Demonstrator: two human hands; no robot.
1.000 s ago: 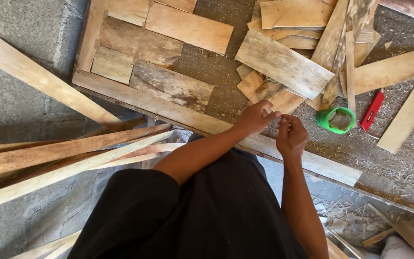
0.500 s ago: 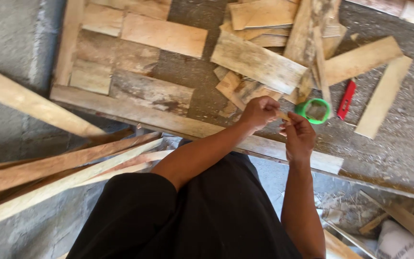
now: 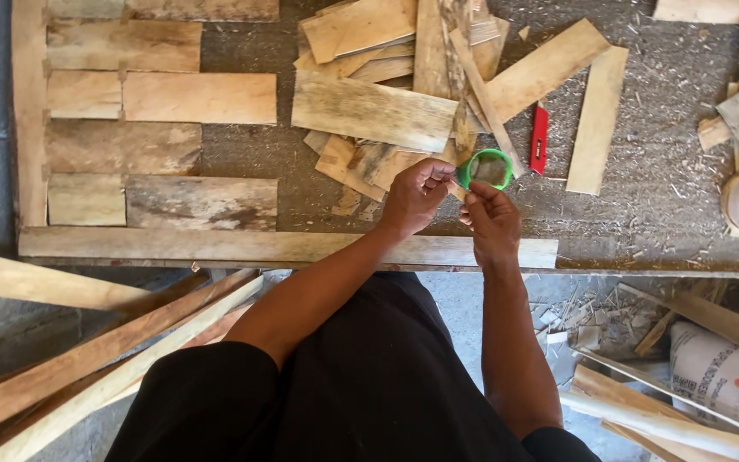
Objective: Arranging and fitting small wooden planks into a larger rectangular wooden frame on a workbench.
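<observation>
Over the bench (image 3: 660,180), just below the heap of wood offcuts (image 3: 404,94), your two hands meet at a small green ring (image 3: 487,168). Your left hand (image 3: 416,195) is curled shut, fingertips pinched at the ring's left edge. Your right hand (image 3: 491,218) pinches near its lower rim; what exactly it grips, you cannot tell. A red knife (image 3: 539,139) lies just beside the ring.

Small item pinched between left hand (image 3: 416,195) and right hand (image 3: 491,224) fingertips — too small to tell. Green ring (image 3: 487,168) partly behind fingers. Printed sack (image 3: 729,376) cut by right edge — wood pile (image 3: 404,94) overlaps itself.
</observation>
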